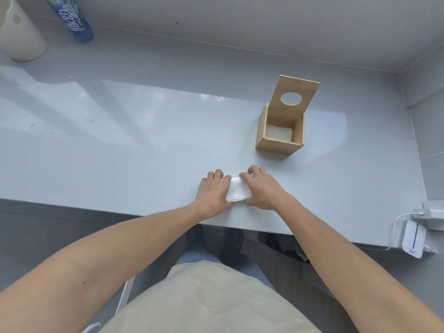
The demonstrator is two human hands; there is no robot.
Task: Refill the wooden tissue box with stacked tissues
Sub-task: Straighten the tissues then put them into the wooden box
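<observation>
Near the bench's (120,145) front edge, both hands press a white tissue stack (237,193) between them — left hand (213,192) and right hand (262,188) gripping its sides. The box (280,138) stands toward the right edge, lid (296,97) up — tissues inside.

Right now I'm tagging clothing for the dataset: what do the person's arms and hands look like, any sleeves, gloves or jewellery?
Both forearms are bare up to the frame edge: no sleeves show. The left hand and right hand wear no gloves, and no rings, watch or bracelet are visible. No cables or markings on them. Lower in view, a pale beige top covers the torso.
</observation>
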